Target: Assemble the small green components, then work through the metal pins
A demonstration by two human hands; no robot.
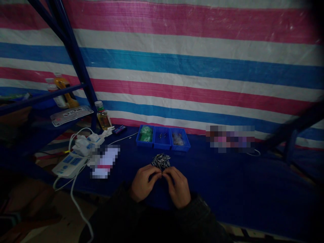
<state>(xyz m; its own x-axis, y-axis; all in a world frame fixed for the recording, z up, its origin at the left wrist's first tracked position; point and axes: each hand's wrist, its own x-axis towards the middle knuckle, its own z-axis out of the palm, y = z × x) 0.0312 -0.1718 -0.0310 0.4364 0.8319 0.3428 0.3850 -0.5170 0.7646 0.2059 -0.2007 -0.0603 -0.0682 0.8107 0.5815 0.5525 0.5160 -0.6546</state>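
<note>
Sheeting of plastic striped in pink, white and blue forms the backdrop. Dark blue flat-topped table extends in front of it. Dark blue metal frame post slants down at the left side of the table. Three open blue plastic trays stand side by side near the rear edge: the left tray contains green material, the middle tray a few small dark parts, the right tray pale small items. White power strip with blue markings carries plugs and cables at the left.

Left hand and right hand are positioned at the near edge of the table, with fingertips almost meeting. On each hand, the thumb and forefinger tips are together; whether a part is pinched between them cannot be told. Clear bottle of amber liquid with a white-and-green cap stands beside the post. Loose pile of thin, dark and silvery metal pins lies directly beyond the fingertips, in front of the trays.
</note>
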